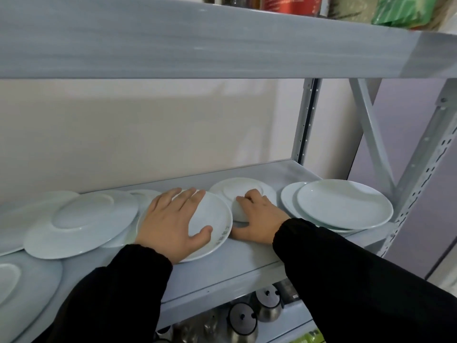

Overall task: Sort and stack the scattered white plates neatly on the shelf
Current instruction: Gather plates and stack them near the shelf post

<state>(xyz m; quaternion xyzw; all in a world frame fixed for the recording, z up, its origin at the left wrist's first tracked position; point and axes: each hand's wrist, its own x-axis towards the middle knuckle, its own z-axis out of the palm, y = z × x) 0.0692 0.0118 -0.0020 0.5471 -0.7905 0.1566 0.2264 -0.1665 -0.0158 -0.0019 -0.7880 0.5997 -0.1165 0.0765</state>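
The patterned plate (212, 219) lies right way up near the front of the grey shelf (222, 266), and everything else is placed from it. Above it the upper shelf board (173, 40) hangs low over the plates, carrying a green packet (400, 11) at its far right. Below it, under the shelf, stand two metal pots (243, 320) with knobbed lids.

To its left an upturned plate (81, 224) rests on other overlapping plates – at least three rims show there, though the exact count is hard to tell. Further left and nearer the front lies one more upturned plate (27, 288), cut off by the frame. Behind it to the right is a single upturned plate (244, 188). Further right two plates (343, 204) are stacked face up, just beside the perforated post (420, 169).

The left hand (170, 221) lies flat on the patterned plate with straight fingers reaching its far rim and the thumb inside. Just to the plate's right, the right hand (259, 219) curls its fingers over a small white dish (239, 212) – bowl or saucer, I cannot tell.
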